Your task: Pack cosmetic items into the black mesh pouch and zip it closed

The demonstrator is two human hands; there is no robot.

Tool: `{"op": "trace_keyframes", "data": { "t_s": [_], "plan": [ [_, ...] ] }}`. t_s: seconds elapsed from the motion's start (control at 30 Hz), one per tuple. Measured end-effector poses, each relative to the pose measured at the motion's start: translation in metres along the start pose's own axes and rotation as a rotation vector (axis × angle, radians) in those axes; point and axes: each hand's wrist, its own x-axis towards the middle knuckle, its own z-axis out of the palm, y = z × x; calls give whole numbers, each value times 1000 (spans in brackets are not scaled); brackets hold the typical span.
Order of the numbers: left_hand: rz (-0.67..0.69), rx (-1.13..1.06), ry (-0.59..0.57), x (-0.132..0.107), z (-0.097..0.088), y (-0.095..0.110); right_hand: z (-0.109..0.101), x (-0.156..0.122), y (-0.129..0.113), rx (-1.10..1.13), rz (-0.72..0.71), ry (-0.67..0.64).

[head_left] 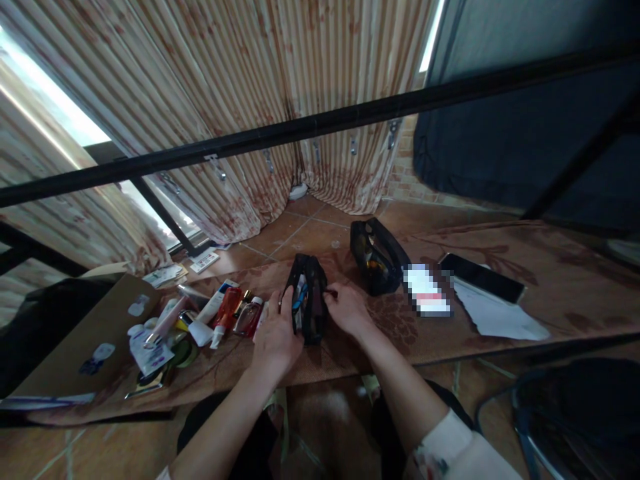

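Black pouch [316, 310] stands open on the patterned surface [350, 363]. My left hand [277, 337] lies against its left side, whether gripping I cannot tell; my right hand [346, 308] pinches narrowly at its right edge.

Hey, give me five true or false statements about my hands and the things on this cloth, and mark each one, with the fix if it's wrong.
1. The left hand and the right hand are both at the open pouch. True.
2. The right hand is inside a shoe. False: its fingers are at the right edge of the open pouch.
3. Something blue shows inside the open pouch. True.
4. A dark phone lies partly over white paper. True.
5. The dark phone lies to the left of the left hand. False: it lies off to the right; a red bottle is on the left.
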Motion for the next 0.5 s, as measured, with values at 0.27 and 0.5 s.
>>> {"op": "trace_keyframes", "data": {
  "t_s": [0.27,0.5],
  "plan": [
    [-35,-69,200,-3,-6,-5,-3,-4,0,10,-32,4],
    [-14,-117,228,-9,-8,-4,1,-6,-7,0,-48,-17]
  ]
}}
